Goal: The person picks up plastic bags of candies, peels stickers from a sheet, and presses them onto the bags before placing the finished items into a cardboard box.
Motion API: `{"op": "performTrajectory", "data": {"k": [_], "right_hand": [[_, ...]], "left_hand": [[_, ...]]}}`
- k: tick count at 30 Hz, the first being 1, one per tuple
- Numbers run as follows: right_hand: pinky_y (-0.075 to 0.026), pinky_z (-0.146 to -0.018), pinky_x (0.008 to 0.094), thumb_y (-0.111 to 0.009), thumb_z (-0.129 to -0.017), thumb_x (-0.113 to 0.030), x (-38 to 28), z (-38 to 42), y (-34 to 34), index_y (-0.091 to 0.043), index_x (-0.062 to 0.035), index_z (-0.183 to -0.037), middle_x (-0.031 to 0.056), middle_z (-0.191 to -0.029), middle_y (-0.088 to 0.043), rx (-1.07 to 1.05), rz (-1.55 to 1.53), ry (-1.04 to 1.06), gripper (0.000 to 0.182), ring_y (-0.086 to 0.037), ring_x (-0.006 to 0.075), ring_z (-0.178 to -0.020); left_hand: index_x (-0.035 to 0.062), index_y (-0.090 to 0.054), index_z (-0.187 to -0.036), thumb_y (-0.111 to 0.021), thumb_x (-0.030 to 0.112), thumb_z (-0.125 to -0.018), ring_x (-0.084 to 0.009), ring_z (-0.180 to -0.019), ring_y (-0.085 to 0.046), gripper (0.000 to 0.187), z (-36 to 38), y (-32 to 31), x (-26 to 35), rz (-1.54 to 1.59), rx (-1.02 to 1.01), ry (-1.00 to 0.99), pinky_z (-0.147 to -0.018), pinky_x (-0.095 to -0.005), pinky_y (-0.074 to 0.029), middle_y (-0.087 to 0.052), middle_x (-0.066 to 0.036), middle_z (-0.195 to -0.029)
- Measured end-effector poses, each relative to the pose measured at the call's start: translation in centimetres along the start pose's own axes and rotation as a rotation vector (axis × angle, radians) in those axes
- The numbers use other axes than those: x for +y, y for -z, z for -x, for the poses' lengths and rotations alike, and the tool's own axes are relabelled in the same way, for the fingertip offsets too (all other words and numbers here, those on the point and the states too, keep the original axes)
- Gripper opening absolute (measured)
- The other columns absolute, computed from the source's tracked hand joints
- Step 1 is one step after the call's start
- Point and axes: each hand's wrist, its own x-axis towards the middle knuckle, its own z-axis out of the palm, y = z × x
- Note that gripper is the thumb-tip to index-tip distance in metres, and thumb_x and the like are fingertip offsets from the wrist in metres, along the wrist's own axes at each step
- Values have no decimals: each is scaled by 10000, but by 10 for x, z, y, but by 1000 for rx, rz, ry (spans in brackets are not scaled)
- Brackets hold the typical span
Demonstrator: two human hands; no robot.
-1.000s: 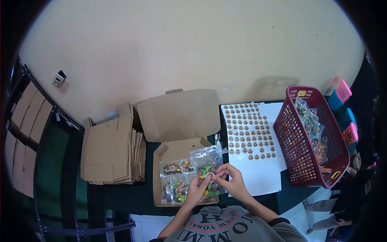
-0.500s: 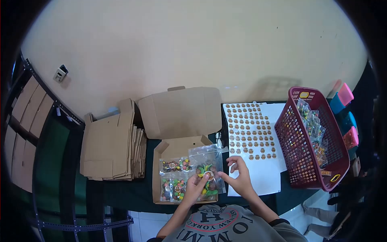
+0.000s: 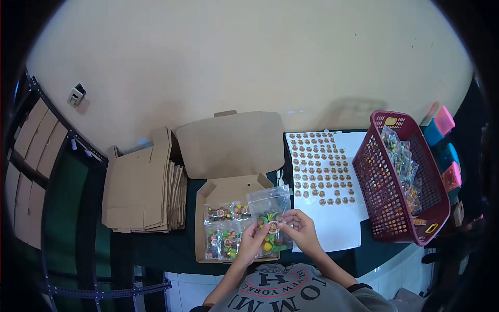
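A clear zip bag of colourful candies [image 3: 271,208] is held above the right side of an open cardboard box [image 3: 201,252]. My left hand [image 3: 250,243] grips its left edge, the thumb near a round brown sticker [image 3: 273,227] on the front. My right hand [image 3: 301,231] holds the right edge, its thumb also at the sticker. Inside the box lie several similar candy bags [image 3: 228,242], some with round stickers. The held bag hides the box's right part.
Flattened cardboard boxes [image 3: 136,190] are stacked at left. White sheets of round stickers [image 3: 322,169] lie right of the box. Beyond them stands a maroon basket [image 3: 377,192] with candy bags [image 3: 403,161]. Pink and blue containers [image 3: 444,122] are at far right.
My right hand has moved left from beside the bag and now grips its right edge, thumb at the sticker. The bag has shifted slightly to the right.
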Motion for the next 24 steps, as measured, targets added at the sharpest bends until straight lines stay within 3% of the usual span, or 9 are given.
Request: {"op": "performTrajectory", "data": {"k": [5,13,18,21,24], "right_hand": [[-428,-603,166,-615,-776,-54,3,-6,1,-486,-3,-966,33,-818,-556,15,-11,-40,235,-528,56,-731],[-453,-650,202,-638,-751,-27,3,-8,-13,-428,-14,-989,64,-906,-562,-30,74,68,317,-544,84,-761],[-454,-633,194,-643,-755,-41,6,-7,-7,-436,-4,-975,52,-834,-567,-42,38,31,304,-540,63,-750],[-445,-612,186,-621,-775,-48,2,-7,-4,-447,-4,-969,45,-829,-566,-45,-47,-35,264,-534,60,-726],[-440,-600,185,-604,-792,-64,5,-10,-3,-453,-8,-970,46,-834,-568,-62,2,-7,240,-537,63,-717]], "left_hand": [[-4,-527,-1064,-559,142,-851,-45,-800,-535,261,-2,5,9,33,0,-37,-686,-180,-434,-582,-15,-910],[-18,-518,-1093,-555,86,-844,-54,-841,-549,273,2,5,13,-41,53,-80,-705,-176,-443,-586,-29,-956],[-16,-514,-1099,-544,76,-849,-49,-812,-555,268,-1,13,19,-145,-80,-103,-687,-166,-446,-581,-32,-959],[-14,-529,-1086,-561,113,-842,-53,-754,-564,277,-6,18,13,-128,-76,-86,-623,-178,-465,-590,-28,-907],[-11,-518,-1102,-551,114,-848,-57,-779,-564,285,-4,15,18,-113,-51,-47,-644,-179,-466,-586,-33,-921]]}}
